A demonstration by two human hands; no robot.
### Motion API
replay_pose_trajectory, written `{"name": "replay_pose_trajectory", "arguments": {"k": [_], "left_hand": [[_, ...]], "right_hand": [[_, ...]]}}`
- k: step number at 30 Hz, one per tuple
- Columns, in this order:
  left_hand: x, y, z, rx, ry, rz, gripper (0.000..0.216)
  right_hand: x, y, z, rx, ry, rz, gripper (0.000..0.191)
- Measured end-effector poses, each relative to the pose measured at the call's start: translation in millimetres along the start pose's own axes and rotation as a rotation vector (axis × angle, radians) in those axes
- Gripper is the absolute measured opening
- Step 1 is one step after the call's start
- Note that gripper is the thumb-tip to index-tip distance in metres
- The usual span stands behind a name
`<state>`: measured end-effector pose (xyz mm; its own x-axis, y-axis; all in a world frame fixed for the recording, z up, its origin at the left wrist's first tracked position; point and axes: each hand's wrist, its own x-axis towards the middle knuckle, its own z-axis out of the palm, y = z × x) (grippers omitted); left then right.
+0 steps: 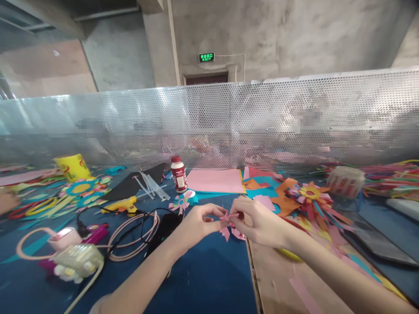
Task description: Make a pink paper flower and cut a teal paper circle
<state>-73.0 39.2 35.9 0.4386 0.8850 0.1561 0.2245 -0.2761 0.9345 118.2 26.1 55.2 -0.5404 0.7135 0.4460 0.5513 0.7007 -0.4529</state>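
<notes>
Between the fingers of both my hands is a small pink paper piece [225, 233] with folded strips, held above the seam of the table. My left hand [204, 220] pinches it from the left. From the right, my right hand [252, 218] grips it with thumb and forefinger. The fingers partly cover the paper, so its full shape is hidden. Just beyond my left hand lies a pink and blue paper flower [180, 202]. Behind the hands rests a stack of pink paper sheets [212, 179].
A Costa bottle [178, 174], glue sticks [152, 185] and a yellow glue gun [121, 205] stand or lie ahead-left. Cables and a charger [67, 240] spread at left. Paper flowers [309, 194] and a dark tray [381, 240] lie right. A perforated metal screen [209, 113] runs behind.
</notes>
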Motion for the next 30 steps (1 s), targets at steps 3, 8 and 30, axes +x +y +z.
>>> {"name": "replay_pose_trajectory", "arguments": {"k": [3, 8, 30], "left_hand": [[0.3, 1.7, 1.6, -0.046, 0.011, 0.028, 0.013], [-0.3, 2.9, 7.0, -0.076, 0.092, 0.020, 0.015], [5.1, -4.1, -0.6, -0.033, 0.099, -0.059, 0.014]], "right_hand": [[0.8, 1.4, 0.8, 0.046, 0.003, 0.032, 0.009], [2.0, 6.1, 3.2, 0.118, 0.051, 0.063, 0.013], [5.0, 38.8, 17.0, -0.242, -0.072, 0.067, 0.012]]}}
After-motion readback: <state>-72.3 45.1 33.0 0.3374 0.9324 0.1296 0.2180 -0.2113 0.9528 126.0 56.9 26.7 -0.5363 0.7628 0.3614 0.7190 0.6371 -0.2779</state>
